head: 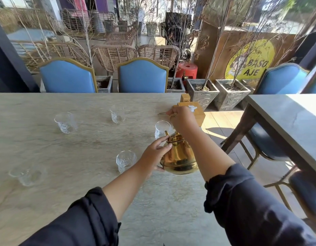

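A gold kettle [179,155] stands near the right end of the pale table [65,201]. My left hand [154,153] holds its left side, fingers near the lid and thumb at the bottom rim. My right hand [182,118] reaches over the kettle and pinches a thin metal item [162,113], which sticks out to the left in front of a wooden tissue box [199,113]. Several clear cut glasses stand on the table: one [162,129] just behind the kettle, one [126,160] left of it, one [117,113] further back.
Two more glasses [65,122] [26,174] stand to the left. A small wooden block [185,98] sits behind the tissue box. Blue chairs [142,77] line the far edge. A second table [286,118] with chairs stands to the right, across a narrow aisle.
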`<action>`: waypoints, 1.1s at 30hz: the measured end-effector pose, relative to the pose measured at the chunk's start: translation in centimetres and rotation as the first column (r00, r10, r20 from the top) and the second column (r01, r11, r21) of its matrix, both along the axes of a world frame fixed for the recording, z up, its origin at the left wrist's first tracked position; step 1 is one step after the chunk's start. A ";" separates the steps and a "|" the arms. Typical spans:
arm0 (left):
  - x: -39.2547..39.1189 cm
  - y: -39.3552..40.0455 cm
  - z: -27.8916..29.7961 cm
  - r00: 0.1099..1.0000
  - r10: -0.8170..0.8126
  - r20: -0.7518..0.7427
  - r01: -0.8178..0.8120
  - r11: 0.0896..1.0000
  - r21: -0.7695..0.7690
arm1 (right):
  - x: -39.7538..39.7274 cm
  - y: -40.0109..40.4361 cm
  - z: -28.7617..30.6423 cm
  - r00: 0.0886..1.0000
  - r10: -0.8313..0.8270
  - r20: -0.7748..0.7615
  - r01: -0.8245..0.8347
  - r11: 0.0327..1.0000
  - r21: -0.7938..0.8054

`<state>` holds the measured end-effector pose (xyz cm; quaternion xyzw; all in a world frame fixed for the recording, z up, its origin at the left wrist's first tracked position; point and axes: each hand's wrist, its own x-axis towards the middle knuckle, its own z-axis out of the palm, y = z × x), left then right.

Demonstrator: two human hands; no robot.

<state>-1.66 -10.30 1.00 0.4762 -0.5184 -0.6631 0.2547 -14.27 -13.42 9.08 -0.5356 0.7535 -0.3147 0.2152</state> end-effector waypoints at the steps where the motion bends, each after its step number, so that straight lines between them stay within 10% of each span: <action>1: 0.0 0.0 0.1 1.000 -0.002 0.000 0.002 1.000 -0.001 | 0.0 0.0 0.0 1.000 0.001 -0.005 -0.001 1.000 -0.003; 33: -1.3 0.4 -1.5 0.995 0.004 0.095 0.006 0.995 -0.096 | -1.6 2.1 -1.5 0.999 -0.028 0.035 0.031 0.995 -0.090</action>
